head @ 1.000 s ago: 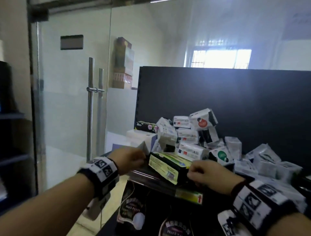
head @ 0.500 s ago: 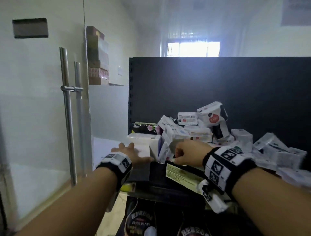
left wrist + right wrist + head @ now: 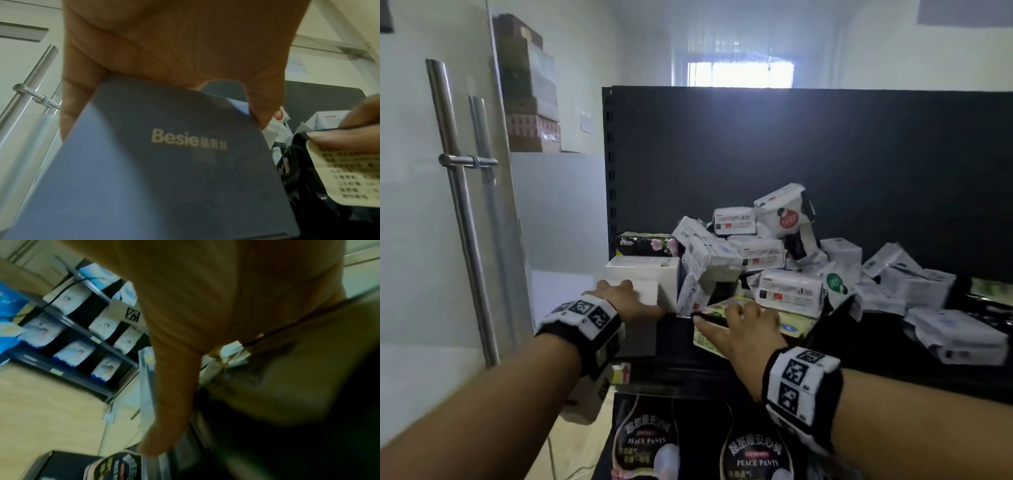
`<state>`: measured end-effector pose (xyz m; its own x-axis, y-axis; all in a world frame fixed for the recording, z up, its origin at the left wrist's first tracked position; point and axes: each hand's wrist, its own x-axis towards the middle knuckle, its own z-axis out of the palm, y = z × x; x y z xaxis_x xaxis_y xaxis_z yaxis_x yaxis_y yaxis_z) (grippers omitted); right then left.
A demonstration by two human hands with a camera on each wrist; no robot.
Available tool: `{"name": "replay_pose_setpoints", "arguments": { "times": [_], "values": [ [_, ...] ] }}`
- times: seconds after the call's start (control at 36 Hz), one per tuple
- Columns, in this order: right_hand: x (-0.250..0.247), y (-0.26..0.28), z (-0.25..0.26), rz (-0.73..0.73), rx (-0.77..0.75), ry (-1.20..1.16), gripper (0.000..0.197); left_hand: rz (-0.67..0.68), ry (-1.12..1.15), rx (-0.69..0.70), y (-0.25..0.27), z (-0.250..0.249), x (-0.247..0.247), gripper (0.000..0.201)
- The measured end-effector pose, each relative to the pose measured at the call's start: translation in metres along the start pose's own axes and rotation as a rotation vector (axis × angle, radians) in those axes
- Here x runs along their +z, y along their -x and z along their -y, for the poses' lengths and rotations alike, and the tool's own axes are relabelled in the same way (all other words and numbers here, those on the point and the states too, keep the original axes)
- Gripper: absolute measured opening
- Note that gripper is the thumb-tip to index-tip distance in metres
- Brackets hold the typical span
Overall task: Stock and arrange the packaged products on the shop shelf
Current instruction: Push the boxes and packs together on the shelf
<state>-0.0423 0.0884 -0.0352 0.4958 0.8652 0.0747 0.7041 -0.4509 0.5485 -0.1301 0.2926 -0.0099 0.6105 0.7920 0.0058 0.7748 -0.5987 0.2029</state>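
Left hand [image 3: 625,301] grips my white Besie box [image 3: 643,274] beside the heap of white packs [image 3: 767,253]; right hand [image 3: 748,329] grasps the green-and-black pack [image 3: 796,325] below that heap.

A small shop: a black retail shelf [image 3: 756,370] with a perforated back panel [image 3: 825,154], heaped white product packs [image 3: 789,291], price-tag strips along its edge, more stocked shelving [image 3: 78,337] (blurred) nearby, and a glass door [image 3: 431,205].
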Motion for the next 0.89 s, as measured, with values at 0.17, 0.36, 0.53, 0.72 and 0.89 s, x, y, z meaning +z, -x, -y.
{"name": "replay_pose_setpoints", "arguments": {
  "times": [0.17,0.36,0.53,0.72,0.89],
  "values": [
    [0.002,0.012,-0.011,-0.088,-0.052,-0.029,0.097,0.017,0.089,0.056,0.009,-0.001,-0.019,0.123],
    [-0.028,0.018,-0.054,-0.18,-0.026,-0.389,0.108,0.064,0.11,0.187,0.023,-0.015,-0.041,0.072],
    [-0.041,0.027,-0.098,-0.082,-0.008,-0.598,0.112,0.143,0.169,0.291,0.03,-0.024,-0.053,0.048],
    [-0.046,0.042,-0.14,-0.022,0.019,-0.861,0.108,0.142,0.103,0.339,0.037,-0.031,-0.059,0.047],
    [-0.055,0.053,-0.148,0.103,0.026,-0.931,0.101,0.155,0.063,0.358,0.04,-0.038,-0.06,0.054]
  ]
}}
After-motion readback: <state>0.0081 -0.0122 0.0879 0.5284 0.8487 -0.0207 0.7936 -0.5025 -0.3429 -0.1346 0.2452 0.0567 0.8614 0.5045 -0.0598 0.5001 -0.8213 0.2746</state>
